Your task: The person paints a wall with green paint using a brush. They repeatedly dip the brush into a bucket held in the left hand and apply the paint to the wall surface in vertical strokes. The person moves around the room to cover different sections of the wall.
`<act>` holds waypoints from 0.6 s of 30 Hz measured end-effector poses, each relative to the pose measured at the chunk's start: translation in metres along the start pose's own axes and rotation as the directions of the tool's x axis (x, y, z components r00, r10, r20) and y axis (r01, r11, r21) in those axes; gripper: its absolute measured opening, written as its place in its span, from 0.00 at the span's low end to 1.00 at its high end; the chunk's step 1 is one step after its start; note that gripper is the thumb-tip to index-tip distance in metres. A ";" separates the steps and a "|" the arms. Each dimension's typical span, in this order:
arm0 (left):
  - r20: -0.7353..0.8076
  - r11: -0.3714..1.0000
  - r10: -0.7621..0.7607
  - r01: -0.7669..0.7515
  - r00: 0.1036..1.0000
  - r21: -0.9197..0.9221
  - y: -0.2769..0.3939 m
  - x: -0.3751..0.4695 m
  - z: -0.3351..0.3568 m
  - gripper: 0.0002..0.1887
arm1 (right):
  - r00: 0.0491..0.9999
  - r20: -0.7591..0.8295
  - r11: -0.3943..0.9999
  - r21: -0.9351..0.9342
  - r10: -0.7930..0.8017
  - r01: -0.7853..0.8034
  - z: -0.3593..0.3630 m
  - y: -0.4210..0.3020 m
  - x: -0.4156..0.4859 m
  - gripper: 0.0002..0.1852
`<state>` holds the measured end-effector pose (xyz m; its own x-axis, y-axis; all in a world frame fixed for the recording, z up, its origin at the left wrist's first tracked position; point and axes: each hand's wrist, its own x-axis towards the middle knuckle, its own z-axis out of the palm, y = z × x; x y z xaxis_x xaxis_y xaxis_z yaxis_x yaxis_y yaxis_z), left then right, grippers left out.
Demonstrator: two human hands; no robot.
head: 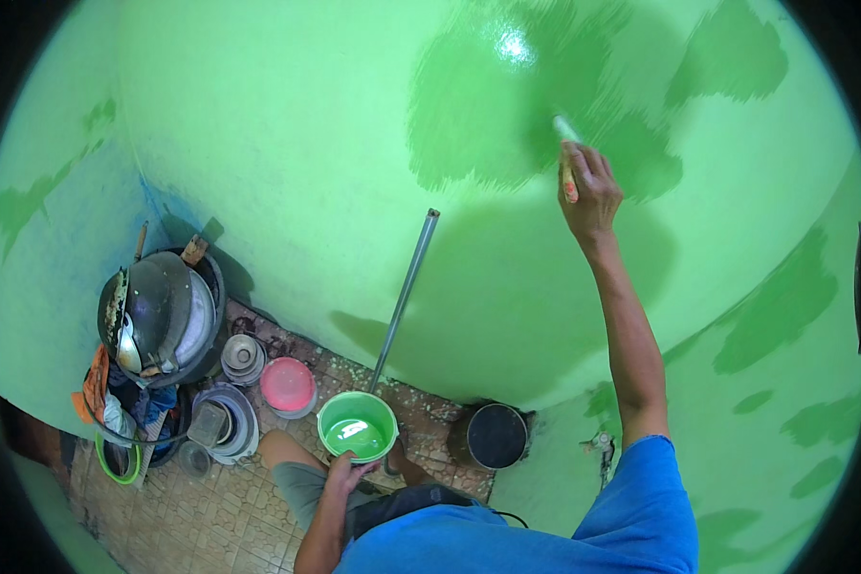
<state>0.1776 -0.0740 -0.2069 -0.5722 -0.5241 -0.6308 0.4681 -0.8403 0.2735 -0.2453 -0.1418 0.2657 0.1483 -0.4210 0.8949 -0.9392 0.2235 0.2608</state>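
Observation:
My right hand is raised to the green wall, closed around the handle of a paintbrush. The bristles are at a large patch of darker green paint, which looks wet and shiny near its top. Low in front of my body, my left hand grips the near rim of a bucket of green paint, thumb over the edge. Light reflects off the paint inside. Whether the bristles touch the wall is hard to tell.
A grey pipe stands behind the bucket. On the tiled floor are a dark lidded container, a pink-topped tub, stacked bowls, basins and a large tub of cookware. A pipe fitting juts from the right wall.

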 end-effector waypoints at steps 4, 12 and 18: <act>-0.056 1.000 -0.014 0.015 0.998 0.014 0.001 -0.003 0.009 0.27 | 0.990 0.045 0.983 -0.119 -0.136 0.141 0.015 0.002 -0.031 0.23; 0.051 0.999 -0.004 0.006 0.999 -0.035 -0.006 0.015 -0.025 0.26 | 0.757 0.627 0.845 0.290 0.187 -0.449 0.031 -0.108 -0.257 0.09; 0.010 0.997 0.070 -0.070 0.998 0.030 -0.002 -0.013 0.001 0.27 | 0.510 0.763 0.667 0.141 0.397 -0.732 -0.024 -0.140 -0.401 0.08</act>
<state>0.1838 -0.0659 -0.1985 -0.5446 -0.5827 -0.6033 0.4864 -0.8054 0.3388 -0.1660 0.0171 -0.1203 -0.5341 -0.7966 0.2831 -0.7785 0.3328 -0.5321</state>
